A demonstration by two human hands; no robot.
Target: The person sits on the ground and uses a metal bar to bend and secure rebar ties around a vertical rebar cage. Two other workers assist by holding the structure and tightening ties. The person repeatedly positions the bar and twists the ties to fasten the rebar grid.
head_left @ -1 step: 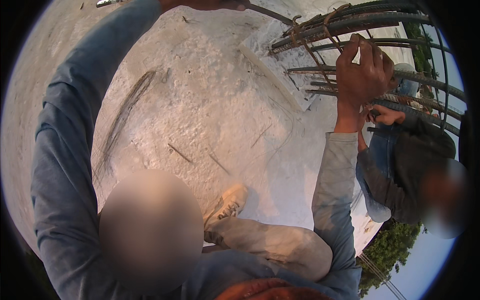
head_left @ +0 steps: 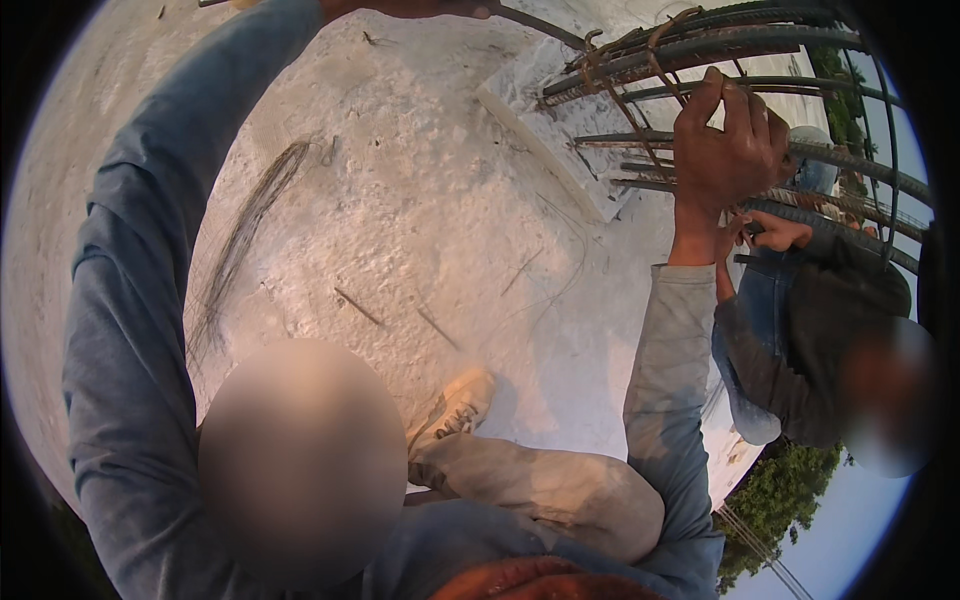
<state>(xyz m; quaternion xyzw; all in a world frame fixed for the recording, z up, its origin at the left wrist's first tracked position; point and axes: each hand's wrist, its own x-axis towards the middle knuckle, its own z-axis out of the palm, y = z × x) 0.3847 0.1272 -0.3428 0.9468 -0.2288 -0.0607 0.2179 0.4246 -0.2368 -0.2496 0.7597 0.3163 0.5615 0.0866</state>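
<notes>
At the upper edge, my left hand (head_left: 425, 7) is partly cut off by the frame. It is closed on a dark metal rod (head_left: 540, 25), whose far end meets a rusty bent stirrup (head_left: 592, 65) on the rebar cage (head_left: 700, 52). My right hand (head_left: 728, 140) has its fingers curled round a ribbed steel rebar (head_left: 850, 160) of the same cage, on the right. The palm side of its grip is hidden. Several bars run out from a pale concrete block (head_left: 540, 150) toward the right.
A co-worker in dark clothes (head_left: 840, 330) crouches at the right, hands (head_left: 780, 230) by the lower bars. Thin wires (head_left: 250, 230) and a short rusty piece (head_left: 358, 305) lie on the rough concrete floor (head_left: 330, 230). My shoe (head_left: 460, 400) stands below. Trees (head_left: 780, 510) show beyond the edge.
</notes>
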